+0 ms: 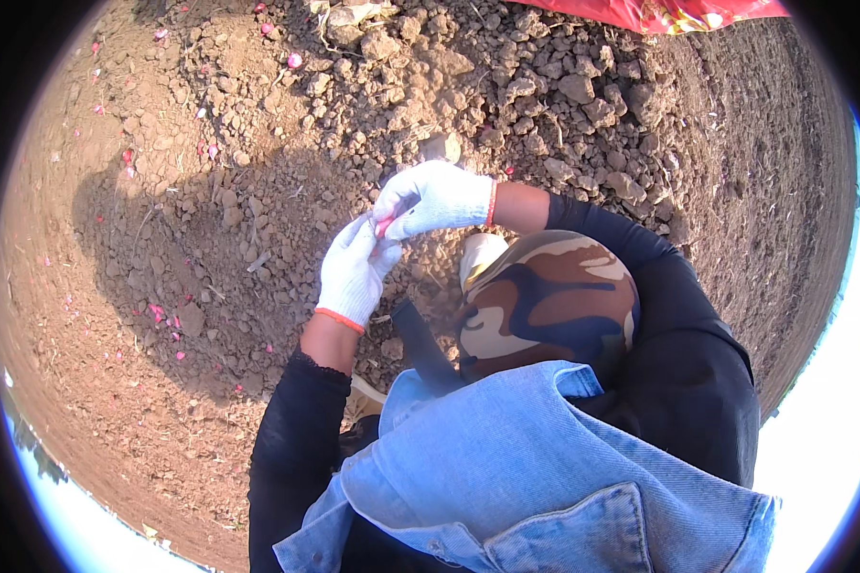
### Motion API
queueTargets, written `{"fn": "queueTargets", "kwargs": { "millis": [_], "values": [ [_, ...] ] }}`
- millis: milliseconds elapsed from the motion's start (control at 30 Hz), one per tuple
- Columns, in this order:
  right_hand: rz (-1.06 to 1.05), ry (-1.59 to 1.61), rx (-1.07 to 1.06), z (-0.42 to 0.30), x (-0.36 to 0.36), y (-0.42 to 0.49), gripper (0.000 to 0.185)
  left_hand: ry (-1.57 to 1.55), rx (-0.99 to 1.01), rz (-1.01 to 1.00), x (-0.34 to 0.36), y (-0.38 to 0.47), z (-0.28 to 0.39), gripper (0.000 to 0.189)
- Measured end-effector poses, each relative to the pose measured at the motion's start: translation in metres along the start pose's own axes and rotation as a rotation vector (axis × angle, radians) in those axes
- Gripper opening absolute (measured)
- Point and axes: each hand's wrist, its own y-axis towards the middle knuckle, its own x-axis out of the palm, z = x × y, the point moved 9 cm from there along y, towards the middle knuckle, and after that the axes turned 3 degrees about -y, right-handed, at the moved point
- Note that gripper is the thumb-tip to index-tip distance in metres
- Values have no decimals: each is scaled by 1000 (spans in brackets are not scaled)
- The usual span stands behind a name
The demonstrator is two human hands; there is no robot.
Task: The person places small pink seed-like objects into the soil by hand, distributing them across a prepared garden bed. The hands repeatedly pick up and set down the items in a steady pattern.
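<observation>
Both hands wear white knit gloves with orange cuffs and meet above dry, cloddy soil (272, 215). My right hand (430, 200), reaching in from the right, pinches a small pink-red piece (383, 227), perhaps a bulb or clove, between thumb and fingers. My left hand (355, 268) is below and to the left, its fingertips touching the same piece or right beside it; its exact hold is partly hidden. More pink-red pieces (158, 313) lie scattered over the soil at the left, one larger one (294, 60) near the top.
A red patterned bag or sheet (659, 13) lies at the top edge. Larger clods (577, 88) cover the upper right. A camouflage-clad knee (552, 301), a light shoe (481, 254) and a draped denim garment (487, 444) are close to my hands. Furrowed soil (767, 179) runs along the right.
</observation>
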Motion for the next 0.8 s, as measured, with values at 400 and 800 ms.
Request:
{"fn": "queueTargets", "kwargs": {
  "millis": [400, 800],
  "values": [
    [7, -587, -115, 11, -40, -6, 37, 32, -31, 101, -8, 6, 13, 29],
    [359, -985, 333, 104, -224, 34, 40, -6, -55, 28, -17, -3, 21, 25]
  ]
}}
